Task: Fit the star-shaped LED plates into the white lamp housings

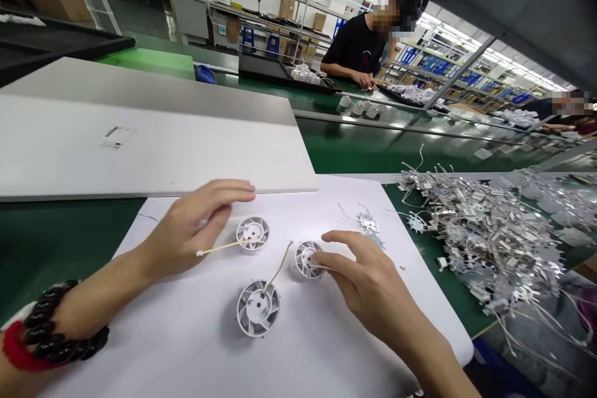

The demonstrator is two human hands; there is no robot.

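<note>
Three round white fan-like parts rest on the white sheet [196,329]. One part [252,234] is at the upper middle, with a yellowish wire ending in a small connector. Left of it, my left hand [198,224] hovers with fingers apart and nothing in them. My right hand [361,267] is beside another part [308,260], its fingers apart and the index or thumb tip near the rim; whether it touches cannot be told. The third part [258,308] sits nearest to me, between the hands, its wire pointing up and right.
A large white board [153,143] lies beyond the sheet on the left. Small silvery pieces with wires [367,222] lie behind my right hand. A big heap of them [494,236] covers the right side. A person [357,46] works across the green line [364,149].
</note>
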